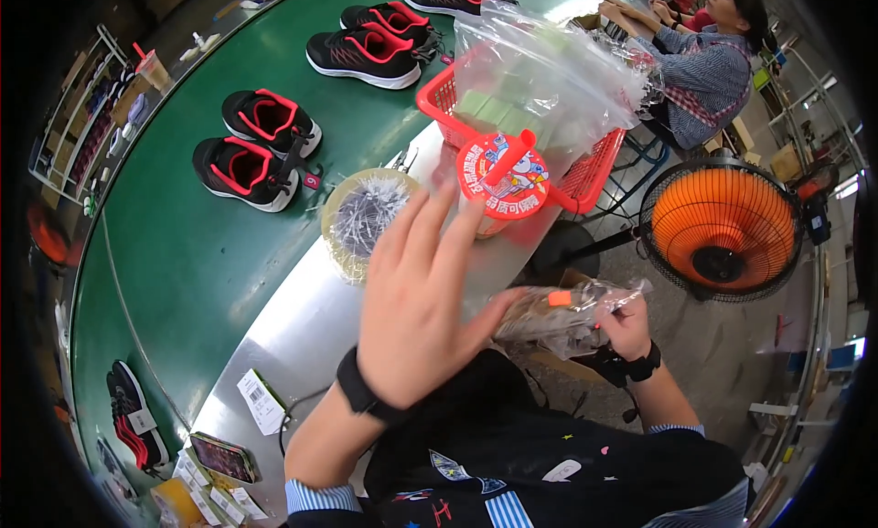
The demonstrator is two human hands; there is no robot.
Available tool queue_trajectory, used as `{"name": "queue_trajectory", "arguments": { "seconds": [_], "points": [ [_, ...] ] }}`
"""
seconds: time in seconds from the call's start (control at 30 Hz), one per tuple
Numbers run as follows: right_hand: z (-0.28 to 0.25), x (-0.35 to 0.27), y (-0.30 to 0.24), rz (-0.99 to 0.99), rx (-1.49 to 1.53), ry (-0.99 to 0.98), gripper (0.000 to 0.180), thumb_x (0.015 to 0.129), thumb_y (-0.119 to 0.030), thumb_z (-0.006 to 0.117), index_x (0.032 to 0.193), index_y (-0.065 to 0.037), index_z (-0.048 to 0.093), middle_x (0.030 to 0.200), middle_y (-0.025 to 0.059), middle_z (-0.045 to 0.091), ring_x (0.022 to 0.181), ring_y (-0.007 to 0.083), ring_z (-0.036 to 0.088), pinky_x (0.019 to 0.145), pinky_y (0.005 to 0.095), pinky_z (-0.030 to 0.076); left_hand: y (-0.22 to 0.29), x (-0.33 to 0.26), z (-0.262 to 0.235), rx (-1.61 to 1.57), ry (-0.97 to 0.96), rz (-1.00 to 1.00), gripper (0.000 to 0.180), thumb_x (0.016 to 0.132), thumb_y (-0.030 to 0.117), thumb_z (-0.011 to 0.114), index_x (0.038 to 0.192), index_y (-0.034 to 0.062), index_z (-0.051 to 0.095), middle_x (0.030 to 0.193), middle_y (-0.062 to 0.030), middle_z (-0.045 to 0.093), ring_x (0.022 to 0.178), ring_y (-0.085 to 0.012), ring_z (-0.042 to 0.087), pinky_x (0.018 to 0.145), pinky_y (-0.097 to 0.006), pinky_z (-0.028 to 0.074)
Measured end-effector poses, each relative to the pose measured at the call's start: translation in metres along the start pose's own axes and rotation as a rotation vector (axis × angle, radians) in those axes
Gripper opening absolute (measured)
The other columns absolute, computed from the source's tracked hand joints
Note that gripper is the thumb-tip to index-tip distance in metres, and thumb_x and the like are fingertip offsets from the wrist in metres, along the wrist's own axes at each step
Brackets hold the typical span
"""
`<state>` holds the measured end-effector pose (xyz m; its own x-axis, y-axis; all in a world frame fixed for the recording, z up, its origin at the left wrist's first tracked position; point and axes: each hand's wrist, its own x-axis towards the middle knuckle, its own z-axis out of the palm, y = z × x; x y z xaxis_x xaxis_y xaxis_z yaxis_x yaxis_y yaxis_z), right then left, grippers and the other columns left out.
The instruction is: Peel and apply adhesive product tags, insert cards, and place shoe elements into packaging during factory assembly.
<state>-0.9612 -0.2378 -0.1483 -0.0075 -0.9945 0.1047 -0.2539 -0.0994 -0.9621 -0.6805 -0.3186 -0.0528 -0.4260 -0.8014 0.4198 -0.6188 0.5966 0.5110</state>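
My left hand [416, 290] is raised over the metal table edge, fingers stretched out and holding nothing. Its fingertips reach toward a cup with a printed red lid [501, 199]; whether the thumb touches the bag beside it, I cannot tell. On the right, my right hand [625, 325] is closed on one end of a crinkled clear plastic bag [558, 322], with a small orange sticker on it. Beyond my left hand lies a yellowish ring [337, 199] filled with thin whitish and grey strands. A red plastic basket [585, 176] behind the cup holds clear bags [558, 80].
Pairs of black and red sneakers [251, 162] stand on the green work surface [183, 281]. A white tag [262, 402] and a phone [222, 458] lie near left. An orange fan [722, 226] stands on the right. Another person [700, 84] sits beyond the basket.
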Motion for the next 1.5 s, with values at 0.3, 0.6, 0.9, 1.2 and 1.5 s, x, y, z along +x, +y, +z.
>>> {"name": "queue_trajectory", "arguments": {
  "seconds": [0.3,0.6,0.9,1.2,1.5],
  "points": [
    [-0.017,0.005,0.033,0.122,0.056,0.483,0.008,0.081,-0.003,0.055,0.073,-0.002,0.052,0.065,-0.0035,0.049,0.059,0.0022,0.044,0.053,0.0180,0.034,-0.016,0.071,0.063,0.187,0.059,-0.092,0.066,0.060,0.035,0.072,0.109,0.0002,0.046,0.103,-0.0158,0.051,0.095,-0.0307,0.051,0.084,-0.042,0.037],
    [-0.080,0.030,-0.064,-0.013,-0.427,-0.031,0.011,0.071,-0.003,0.065,0.070,-0.001,0.055,0.049,-0.0004,0.044,0.044,0.0035,0.039,0.042,0.0200,0.029,-0.003,0.047,0.038,0.209,-0.014,-0.036,0.086,0.053,0.032,0.079,0.121,-0.0023,0.038,0.112,-0.0204,0.049,0.102,-0.0340,0.048,0.088,-0.042,0.035],
    [-0.014,0.040,-0.130,-0.528,-0.679,-0.457,0.019,0.066,-0.019,0.071,0.077,-0.007,0.060,0.061,0.0040,0.057,0.047,0.0188,0.054,0.043,0.0294,0.042,0.053,-0.056,0.025,-0.313,-0.065,-0.045,0.087,0.061,0.038,0.077,0.126,-0.0025,0.035,0.126,-0.0231,0.039,0.117,-0.0399,0.037,0.098,-0.046,0.029],
    [0.059,0.061,-0.130,-0.367,-0.429,-0.704,0.041,0.060,-0.025,0.078,0.090,-0.003,0.062,0.053,0.0004,0.040,0.042,0.0105,0.038,0.041,0.0224,0.028,0.012,-0.147,0.021,-0.731,0.116,-0.361,0.046,0.060,-0.009,0.056,0.105,0.0031,0.053,0.108,-0.0137,0.059,0.101,-0.0303,0.056,0.086,-0.035,0.043],
    [0.115,0.061,-0.152,-0.842,-0.267,-0.652,0.012,0.066,-0.003,0.069,0.074,-0.007,0.061,0.055,0.0034,0.049,0.043,0.0183,0.047,0.040,0.0291,0.035,-0.001,-0.177,0.002,-0.511,0.368,-0.194,0.054,0.063,0.001,0.069,0.113,0.0021,0.048,0.112,-0.0178,0.053,0.105,-0.0310,0.051,0.090,-0.036,0.039]
  ]
}}
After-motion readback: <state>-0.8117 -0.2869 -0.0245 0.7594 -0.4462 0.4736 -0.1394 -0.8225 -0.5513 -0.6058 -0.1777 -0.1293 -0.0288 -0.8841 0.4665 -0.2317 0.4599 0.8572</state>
